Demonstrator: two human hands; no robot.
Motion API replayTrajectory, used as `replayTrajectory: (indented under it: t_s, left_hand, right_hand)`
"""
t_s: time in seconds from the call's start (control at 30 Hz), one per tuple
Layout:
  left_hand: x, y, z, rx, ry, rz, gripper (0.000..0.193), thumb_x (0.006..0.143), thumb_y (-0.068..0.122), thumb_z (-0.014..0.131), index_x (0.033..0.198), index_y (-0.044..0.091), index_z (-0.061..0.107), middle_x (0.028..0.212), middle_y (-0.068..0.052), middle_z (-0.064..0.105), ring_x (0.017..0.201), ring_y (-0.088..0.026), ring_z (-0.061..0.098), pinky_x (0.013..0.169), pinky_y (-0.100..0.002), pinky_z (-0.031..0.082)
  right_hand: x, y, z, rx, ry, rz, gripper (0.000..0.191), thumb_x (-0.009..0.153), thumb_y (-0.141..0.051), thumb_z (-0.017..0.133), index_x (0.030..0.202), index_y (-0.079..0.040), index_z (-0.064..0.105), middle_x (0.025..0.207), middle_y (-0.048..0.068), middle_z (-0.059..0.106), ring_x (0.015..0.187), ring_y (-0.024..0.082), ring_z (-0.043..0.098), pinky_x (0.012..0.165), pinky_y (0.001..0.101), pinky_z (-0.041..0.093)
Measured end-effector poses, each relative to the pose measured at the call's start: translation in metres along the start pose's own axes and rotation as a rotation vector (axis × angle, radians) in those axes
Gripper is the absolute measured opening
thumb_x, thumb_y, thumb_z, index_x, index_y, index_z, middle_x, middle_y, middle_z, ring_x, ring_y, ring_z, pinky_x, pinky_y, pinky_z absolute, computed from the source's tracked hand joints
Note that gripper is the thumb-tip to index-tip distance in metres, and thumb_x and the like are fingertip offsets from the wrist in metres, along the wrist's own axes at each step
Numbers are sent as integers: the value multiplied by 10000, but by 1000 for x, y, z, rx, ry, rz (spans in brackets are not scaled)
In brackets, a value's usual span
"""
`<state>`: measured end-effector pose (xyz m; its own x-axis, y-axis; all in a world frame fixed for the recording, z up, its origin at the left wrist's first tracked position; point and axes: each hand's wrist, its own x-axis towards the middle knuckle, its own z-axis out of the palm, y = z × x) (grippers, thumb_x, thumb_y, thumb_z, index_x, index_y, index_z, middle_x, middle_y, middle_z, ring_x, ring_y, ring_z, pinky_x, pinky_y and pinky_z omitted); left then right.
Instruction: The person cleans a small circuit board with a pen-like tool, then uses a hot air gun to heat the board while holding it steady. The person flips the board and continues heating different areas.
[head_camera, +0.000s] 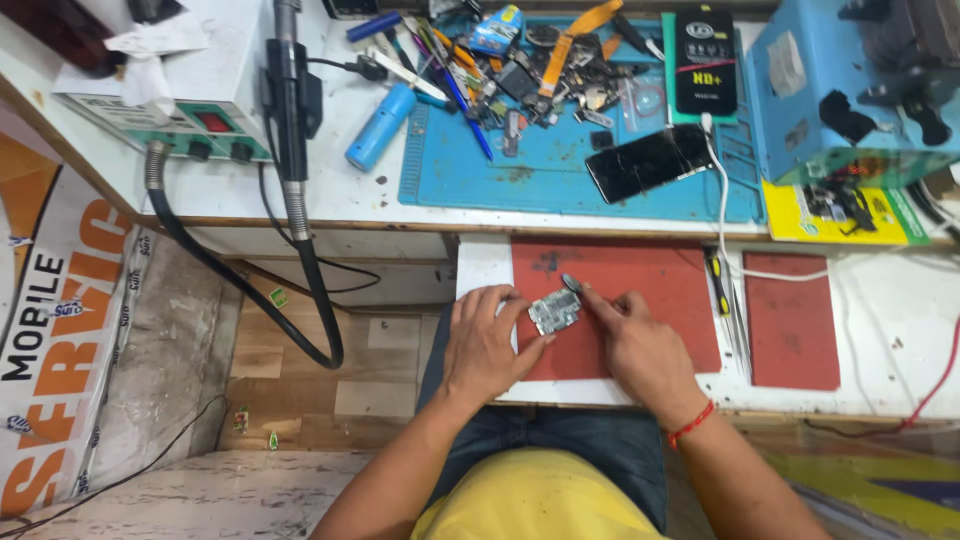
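Observation:
A small silver circuit board lies on a red mat on a pull-out white shelf. My left hand rests on the mat's left edge, its fingers and thumb gripping the board's left and lower sides. My right hand pinches a small dark tool whose tip touches the board's upper right corner. A red thread band circles my right wrist.
A second red mat lies to the right, with a yellow-handled screwdriver between the mats. On the bench behind are a blue work mat with several tools and parts, a black phone, a hot-air station and a blue machine.

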<state>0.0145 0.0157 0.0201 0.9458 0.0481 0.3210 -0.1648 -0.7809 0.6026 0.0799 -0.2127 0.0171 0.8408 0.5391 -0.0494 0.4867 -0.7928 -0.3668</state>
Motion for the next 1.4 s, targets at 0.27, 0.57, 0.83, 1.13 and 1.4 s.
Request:
replayTrajectory:
  t_s: [0.27,0.57,0.83,1.13,1.4]
  left_hand:
    - [-3,4,2,-4,-6,-5,445,760,348,851,1082,78,704,1156,-97,610,1143,-314,546,1000,-484,399]
    - [0,6,1,-16,4,-7,431,748,335,857,1061,76,712,1142,-95,608,1128,-314,552,982,-476,405]
    - [0,7,2,-5,8,-7,435,725,306,865,1055,69,709,1144,-86,614,1135,-306,558,1000,-466,403]
    - [-1,3,4,-16,-6,-44,406,728,313,871,1013,78,702,1146,-81,615,1136,-306,558,989,-469,402]
    - [-1,2,7,-6,-5,-31,466,737,343,870,1066,69,686,1168,-102,611,1144,-323,552,993,-482,404]
  right_hand:
    - [-39,181,-103,532,1069,601,202,987,-35,527,1169,-112,568,1050,50,565,926,273,578,820,375,507]
    - [-12,60,3,1277,296,-94,167,1238,-88,478,1113,-53,582,978,10,496,843,147,460,809,288,471]
    - [-3,-39,-19,1,-22,4,604,860,-66,541,1437,-241,584,1057,145,610,631,389,666,576,507,557]
    - [-5,-27,-22,57,-94,-84,610,855,-50,530,1443,-207,557,1081,157,593,675,370,671,598,501,562]
    - [0,-16,-23,-8,-88,-24,634,857,-47,545,1459,-245,561,1079,156,611,708,389,665,597,506,551]
